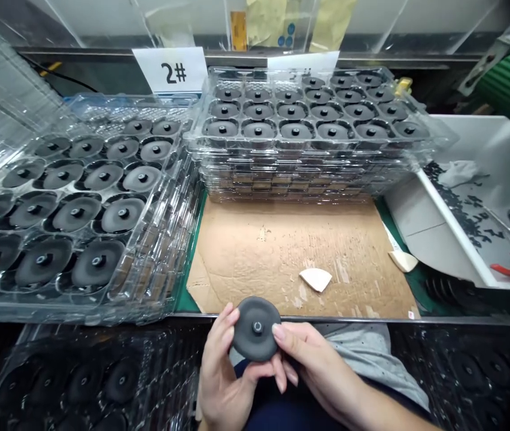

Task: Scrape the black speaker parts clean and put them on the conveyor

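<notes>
Head view: the left hand (pixel 224 374) and right hand (pixel 311 359) hold a black disc (pixel 248 341) between them, each grip closed on its rim, near the cardboard (pixel 259 263).

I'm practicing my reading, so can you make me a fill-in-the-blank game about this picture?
The left hand and right hand hold ____ dark disc.
The white card above the left trays shows the number ____.
The narrow strip just left of the cardboard is ____.

Missing words: one; 2; green.
</notes>
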Demonstrator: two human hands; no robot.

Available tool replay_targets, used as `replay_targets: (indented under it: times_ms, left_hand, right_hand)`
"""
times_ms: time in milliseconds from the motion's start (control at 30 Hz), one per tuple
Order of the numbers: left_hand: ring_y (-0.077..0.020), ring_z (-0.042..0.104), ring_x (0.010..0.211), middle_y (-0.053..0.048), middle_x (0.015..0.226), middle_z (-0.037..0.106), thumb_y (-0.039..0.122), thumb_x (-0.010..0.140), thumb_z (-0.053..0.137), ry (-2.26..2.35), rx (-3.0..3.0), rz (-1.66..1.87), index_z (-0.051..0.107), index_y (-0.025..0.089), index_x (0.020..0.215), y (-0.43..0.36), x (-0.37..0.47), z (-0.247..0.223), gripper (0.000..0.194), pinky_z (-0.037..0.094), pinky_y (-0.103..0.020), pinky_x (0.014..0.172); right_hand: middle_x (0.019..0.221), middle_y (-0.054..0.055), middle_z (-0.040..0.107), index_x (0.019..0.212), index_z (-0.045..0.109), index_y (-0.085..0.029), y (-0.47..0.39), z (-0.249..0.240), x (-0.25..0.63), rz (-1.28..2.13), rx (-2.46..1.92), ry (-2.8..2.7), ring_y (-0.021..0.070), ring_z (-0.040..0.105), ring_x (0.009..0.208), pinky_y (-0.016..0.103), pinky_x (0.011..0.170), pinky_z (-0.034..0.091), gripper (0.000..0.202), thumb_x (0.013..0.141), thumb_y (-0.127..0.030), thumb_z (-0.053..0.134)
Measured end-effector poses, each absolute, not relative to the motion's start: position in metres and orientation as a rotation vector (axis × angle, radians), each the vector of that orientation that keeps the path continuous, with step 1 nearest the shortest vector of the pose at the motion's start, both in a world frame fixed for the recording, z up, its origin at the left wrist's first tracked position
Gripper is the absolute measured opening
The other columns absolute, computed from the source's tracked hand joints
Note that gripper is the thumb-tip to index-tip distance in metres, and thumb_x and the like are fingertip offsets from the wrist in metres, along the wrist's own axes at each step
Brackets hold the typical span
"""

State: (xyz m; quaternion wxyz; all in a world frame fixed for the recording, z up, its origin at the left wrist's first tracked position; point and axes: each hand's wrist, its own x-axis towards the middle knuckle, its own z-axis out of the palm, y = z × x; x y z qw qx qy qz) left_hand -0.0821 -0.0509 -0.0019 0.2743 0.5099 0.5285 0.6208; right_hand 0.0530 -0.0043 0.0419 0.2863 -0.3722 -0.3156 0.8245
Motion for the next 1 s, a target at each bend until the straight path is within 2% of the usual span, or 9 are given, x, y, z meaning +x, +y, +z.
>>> replay_targets:
  times_ms: [167,367,467,533,667,767,900,967,1000]
  left_hand:
    - [-0.0248,0.048,0.118,-0.01,0.128,0.051,0.022,0.068,0.075,1.238,0.842,1.679,0.047,0.024,0.12,-0.04,-0.074,0.011,0.06,0.048,-0.03,0.093]
    - [-0.0243,0.045,0.12,-0.01,0.13,0.05,0.025,0.07,0.074,1.088,0.624,1.551,0.043,0.027,0.123,-0.033,-0.076,0.024,0.061,0.044,-0.028,0.095]
    - [-0.0253,0.043,0.122,-0.01,0.131,0.049,0.031,0.069,0.074,0.977,0.486,1.532,0.043,0.026,0.123,-0.031,-0.077,0.023,0.063,0.041,-0.029,0.098]
    - [-0.0266,0.042,0.123,-0.011,0.13,0.049,0.034,0.067,0.075,0.91,0.448,1.512,0.046,0.025,0.121,-0.03,-0.077,0.023,0.062,0.041,-0.031,0.099]
    - [-0.0291,0.041,0.123,-0.012,0.135,0.044,0.039,0.069,0.072,0.842,0.385,1.367,0.048,0.022,0.122,-0.029,-0.075,0.025,0.061,0.038,-0.033,0.101]
    - [-0.0284,0.042,0.122,-0.01,0.136,0.043,0.038,0.073,0.069,0.814,0.316,1.343,0.042,0.026,0.128,-0.03,-0.071,0.027,0.062,0.04,-0.033,0.099]
    - [-0.0286,0.042,0.122,-0.01,0.132,0.048,0.035,0.073,0.07,0.774,0.216,1.322,0.037,0.027,0.131,-0.033,-0.065,0.027,0.067,0.045,-0.029,0.094]
    - [-0.03,0.04,0.123,-0.011,0.13,0.049,0.035,0.075,0.067,0.745,0.165,1.331,0.041,0.023,0.129,-0.033,-0.063,0.026,0.061,0.042,-0.033,0.098]
    - [-0.0307,0.039,0.123,-0.012,0.129,0.05,0.036,0.077,0.065,0.735,0.14,1.339,0.044,0.021,0.127,-0.033,-0.062,0.026,0.056,0.04,-0.034,0.1]
  right_hand:
    - [0.037,-0.006,0.046,0.077,0.056,-0.01,-0.007,0.04,0.044,2.452,-0.868,-0.673,0.0024,0.015,0.028,0.02,0.034,0.007,0.04,0.089,-0.047,0.046]
    - [0.045,0.0,0.051,0.059,0.054,-0.01,-0.008,0.035,0.04,2.372,-0.82,-0.977,0.0025,0.027,0.034,0.017,0.034,0.016,0.056,0.093,-0.05,0.033]
    - [0.054,0.002,0.057,0.081,0.058,-0.009,-0.007,0.035,0.045,2.314,-0.834,-1.027,0.0033,0.032,0.035,0.017,0.036,0.021,0.052,0.092,-0.054,0.033]
    - [0.057,0.001,0.058,0.095,0.055,-0.01,-0.004,0.037,0.05,2.261,-0.889,-0.942,0.0031,0.032,0.036,0.016,0.036,0.02,0.047,0.091,-0.053,0.036]
    - [0.054,0.001,0.057,0.088,0.055,-0.009,-0.003,0.037,0.053,2.223,-0.888,-0.842,0.0025,0.033,0.035,0.015,0.035,0.02,0.04,0.092,-0.047,0.04]
    - [0.051,0.0,0.056,0.087,0.055,-0.01,-0.009,0.034,0.05,2.19,-0.913,-0.895,0.0028,0.031,0.03,0.015,0.032,0.021,0.044,0.094,-0.047,0.033]
    - [0.052,0.0,0.056,0.086,0.057,-0.012,-0.013,0.029,0.063,2.009,-1.042,-1.377,0.0064,0.04,0.033,0.017,0.034,0.031,0.05,0.095,-0.048,0.024]
    - [0.064,0.004,0.06,0.084,0.062,-0.015,-0.004,0.025,0.084,1.652,-1.2,-1.651,0.0105,0.054,0.05,0.02,0.048,0.044,0.044,0.093,-0.045,0.032]
    - [0.075,0.006,0.062,0.089,0.064,-0.016,0.003,0.022,0.096,1.42,-1.309,-1.733,0.0135,0.058,0.063,0.025,0.06,0.048,0.038,0.092,-0.042,0.036]
